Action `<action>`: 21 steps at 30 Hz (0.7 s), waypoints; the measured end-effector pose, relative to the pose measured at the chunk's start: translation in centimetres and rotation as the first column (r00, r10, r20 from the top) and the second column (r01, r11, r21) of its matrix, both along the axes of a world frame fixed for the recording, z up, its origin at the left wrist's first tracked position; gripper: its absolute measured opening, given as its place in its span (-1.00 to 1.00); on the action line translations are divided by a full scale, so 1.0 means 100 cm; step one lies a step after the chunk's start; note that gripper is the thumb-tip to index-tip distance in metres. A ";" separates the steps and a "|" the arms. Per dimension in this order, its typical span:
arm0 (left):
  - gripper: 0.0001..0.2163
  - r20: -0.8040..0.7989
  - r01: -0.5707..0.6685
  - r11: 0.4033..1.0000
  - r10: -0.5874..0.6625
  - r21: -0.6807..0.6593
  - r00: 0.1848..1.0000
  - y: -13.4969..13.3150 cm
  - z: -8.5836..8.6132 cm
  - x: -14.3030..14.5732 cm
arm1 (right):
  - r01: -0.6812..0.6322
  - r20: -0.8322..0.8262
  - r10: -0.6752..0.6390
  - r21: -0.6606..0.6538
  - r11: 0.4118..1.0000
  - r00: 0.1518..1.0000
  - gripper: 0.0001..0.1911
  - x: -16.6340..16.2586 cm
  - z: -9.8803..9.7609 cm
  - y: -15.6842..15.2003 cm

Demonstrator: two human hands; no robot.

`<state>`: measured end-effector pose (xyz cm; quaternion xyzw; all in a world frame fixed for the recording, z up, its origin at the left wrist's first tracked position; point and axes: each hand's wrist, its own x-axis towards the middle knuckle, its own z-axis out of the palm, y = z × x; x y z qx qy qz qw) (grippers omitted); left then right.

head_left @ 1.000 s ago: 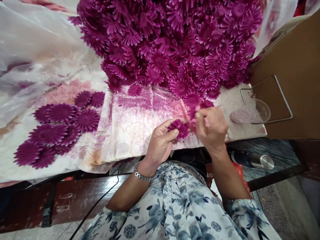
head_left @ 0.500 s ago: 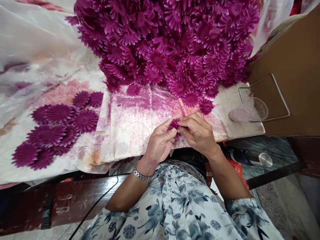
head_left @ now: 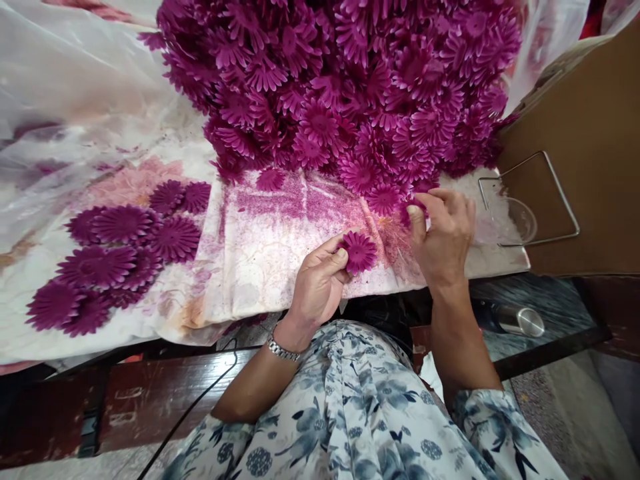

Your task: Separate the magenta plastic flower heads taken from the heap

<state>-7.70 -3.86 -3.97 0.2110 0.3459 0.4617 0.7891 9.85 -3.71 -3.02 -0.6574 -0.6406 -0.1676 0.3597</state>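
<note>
In my left hand (head_left: 323, 277), a purple artificial flower layer (head_left: 360, 252) is pinched at its left edge between thumb and fingers. It faces up over the front edge of the cloth, its narrow petals spread round. My right hand (head_left: 445, 233) is up and to the right, fingers curled and the thumb apart from the index finger. Another purple flower piece (head_left: 407, 212) lies at those fingertips, partly covered by them; I cannot tell whether they touch it. Behind both hands rises a large heap of the same purple flowers (head_left: 320, 123).
Flat purple flower pieces (head_left: 123, 223) lie grouped on the left of the stained cloth (head_left: 265, 267). On the right are a clear round dish (head_left: 520, 220), a bent wire stand (head_left: 560, 190) and a brown cardboard panel (head_left: 590, 133). A metal-ended flask (head_left: 525, 321) lies lower right.
My right hand has left the flower piece in my left hand and moved up and right to the heap's edge. The held piece now shows its whole face.
</note>
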 end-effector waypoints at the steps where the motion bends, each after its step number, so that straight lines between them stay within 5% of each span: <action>1: -0.75 -0.002 -0.004 1.000 0.004 -0.002 1.000 0.000 0.000 0.000 | -0.042 -0.024 0.042 -0.028 0.999 0.999 -0.83 -0.001 0.002 -0.001; 5: -0.79 0.023 -0.008 1.000 0.008 0.009 1.000 0.001 0.002 0.002 | -0.463 -0.171 0.442 -0.114 0.879 0.881 -0.84 -0.026 0.004 -0.011; 7: -0.78 0.029 0.013 1.000 -0.013 0.026 0.999 0.000 0.002 0.003 | -0.567 -0.201 0.537 -0.136 0.813 0.819 -0.91 -0.037 0.000 -0.014; 18: -0.70 -0.041 0.027 0.994 -0.023 0.107 0.999 -0.005 -0.006 0.001 | -0.532 -0.348 0.475 -0.086 0.842 0.808 -0.92 -0.040 -0.005 -0.018; 21: -0.72 -0.040 0.007 0.995 -0.003 0.098 0.999 -0.004 -0.003 -0.001 | -0.354 -0.309 0.335 -0.008 0.935 0.890 -0.91 -0.024 -0.002 -0.013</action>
